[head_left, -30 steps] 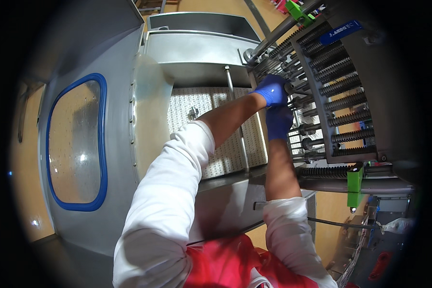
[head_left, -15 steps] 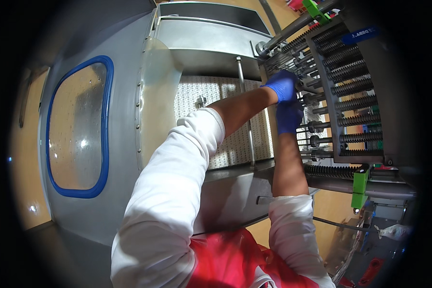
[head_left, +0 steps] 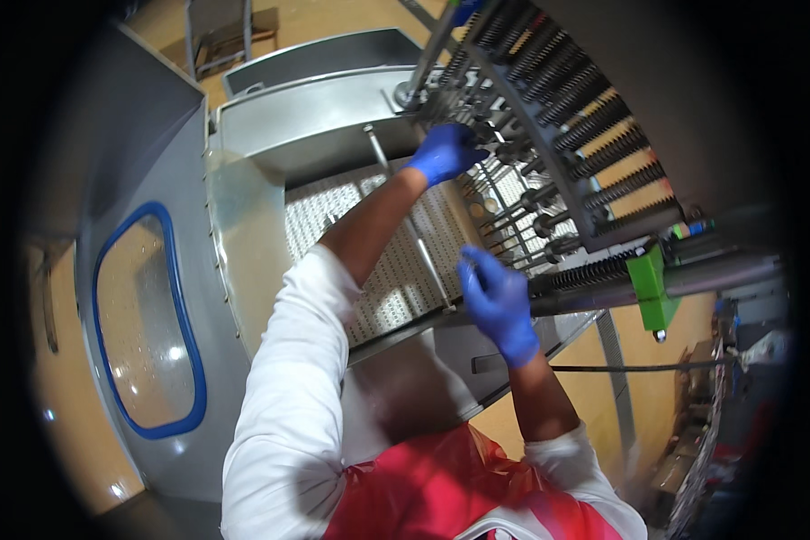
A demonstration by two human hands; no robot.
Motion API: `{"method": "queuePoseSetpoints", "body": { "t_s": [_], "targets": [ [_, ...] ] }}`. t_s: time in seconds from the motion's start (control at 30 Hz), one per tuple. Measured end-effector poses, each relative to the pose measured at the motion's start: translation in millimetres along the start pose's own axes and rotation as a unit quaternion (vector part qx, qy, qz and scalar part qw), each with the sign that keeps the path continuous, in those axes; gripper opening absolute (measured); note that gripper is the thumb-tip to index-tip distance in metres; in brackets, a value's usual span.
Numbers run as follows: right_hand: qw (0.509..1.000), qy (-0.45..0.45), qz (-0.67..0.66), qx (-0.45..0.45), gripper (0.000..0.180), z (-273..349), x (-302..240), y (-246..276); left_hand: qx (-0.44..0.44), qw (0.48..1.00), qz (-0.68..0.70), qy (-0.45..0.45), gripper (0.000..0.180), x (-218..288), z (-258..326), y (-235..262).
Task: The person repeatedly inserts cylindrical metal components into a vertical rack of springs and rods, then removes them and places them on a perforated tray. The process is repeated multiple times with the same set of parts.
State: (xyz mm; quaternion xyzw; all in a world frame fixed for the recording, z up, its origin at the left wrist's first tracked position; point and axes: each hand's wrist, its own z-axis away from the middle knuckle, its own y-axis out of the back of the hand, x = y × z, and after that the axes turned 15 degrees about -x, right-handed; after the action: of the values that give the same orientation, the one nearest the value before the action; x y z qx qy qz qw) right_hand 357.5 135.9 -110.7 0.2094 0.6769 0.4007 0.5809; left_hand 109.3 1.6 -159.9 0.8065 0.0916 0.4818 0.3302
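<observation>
From where I stand, the person's left hand (head_left: 445, 155), in a blue glove, is up at the far side of the machine, its fingertips against or just beside the row of slim steel rods with thick round collars (head_left: 533, 196). Those fingers run into dark metal, so I can't tell whether they pinch a rod or only rest by it. The rods stand along the right edge of a wide opening, in front of a slanting bank of dark coiled springs (head_left: 594, 142). The right hand (head_left: 499, 306), gloved the same, hangs nearer the body, by the opening's near right corner, fingers loosely bent and pointing away from the person; whether anything small sits between them I can't make out. The two hands are well apart, with room between them where the rods and the white patterned belt (head_left: 391, 306) show. The left forearm slants over that belt and over a thin round steel crossbar (head_left: 428, 263) that spans the opening. Right of the right hand, a thick round steel rail (head_left: 729, 273) carries a bright green block (head_left: 654, 297), so room on that side is tighter. Over on the left, a grey steel panel holds a rounded window (head_left: 144, 315) edged in blue rubber. The person's red apron (head_left: 414, 490) comes close to the machine's near wall.
</observation>
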Motion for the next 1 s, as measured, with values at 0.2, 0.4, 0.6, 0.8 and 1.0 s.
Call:
{"method": "queuePoseSetpoints", "body": {
  "t_s": [0.2, 0.4, 0.6, 0.8, 1.0],
  "targets": [
    [0.999, -0.001, -0.017, -0.044, 0.037, 49.0, 2.5, 14.9, 0.051, 0.996, 0.070, 0.023, 0.030, 2.0, 0.5, -12.2],
    [0.979, 0.008, 0.178, -0.097, 0.039, 98.8, 26.6, 29.1, 0.021, 0.998, 0.052, 0.020, 0.034, 11.8, -2.0, -9.3],
    [0.976, 0.015, 0.194, -0.097, 0.050, 149.3, 57.8, 37.7, 0.039, 0.998, -0.050, 0.025, 0.032, -32.5, -17.0, -57.9],
    [0.992, -0.031, 0.114, -0.042, 0.056, 162.7, 71.5, 27.7, 0.011, 0.997, 0.060, 0.051, 0.034, -11.5, -5.8, -43.7],
    [0.996, -0.006, 0.088, 0.031, 0.053, 164.8, 86.5, 15.8, 0.050, 0.996, 0.061, 0.052, 0.032, 1.7, -14.4, -30.7]
  ]
}}
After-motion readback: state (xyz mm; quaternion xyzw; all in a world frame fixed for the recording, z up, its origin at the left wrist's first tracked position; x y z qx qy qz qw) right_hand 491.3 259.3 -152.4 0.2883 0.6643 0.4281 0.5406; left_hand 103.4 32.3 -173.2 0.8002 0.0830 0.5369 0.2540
